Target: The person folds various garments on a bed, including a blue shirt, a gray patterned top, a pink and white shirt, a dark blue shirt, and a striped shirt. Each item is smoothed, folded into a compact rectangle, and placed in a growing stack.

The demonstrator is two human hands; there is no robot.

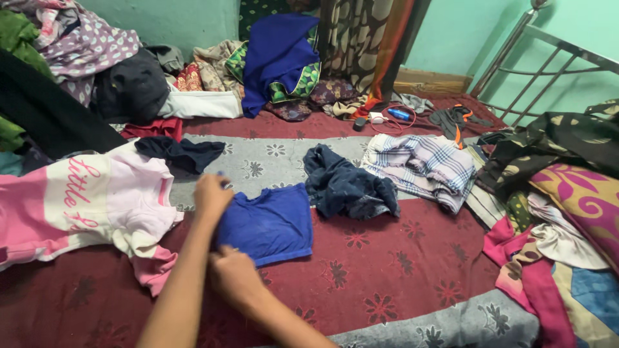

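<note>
A small blue garment [274,222] lies flat on the maroon and grey bedspread [400,258]. My left hand [211,196] pinches its far left corner. My right hand [232,274] grips its near left corner, fingers closed on the cloth. Just left of both hands lies a pink and white shirt [84,200]. A crumpled dark blue garment [348,187] sits right of the blue one, and a checked cloth [422,164] lies beyond that.
Heaped clothes fill the far left and back of the bed [129,77], with a large blue cloth [277,55] on top. Colourful fabrics [561,212] pile up at the right. A charger and small items [383,117] lie at the back. A metal bed frame [548,61] stands far right.
</note>
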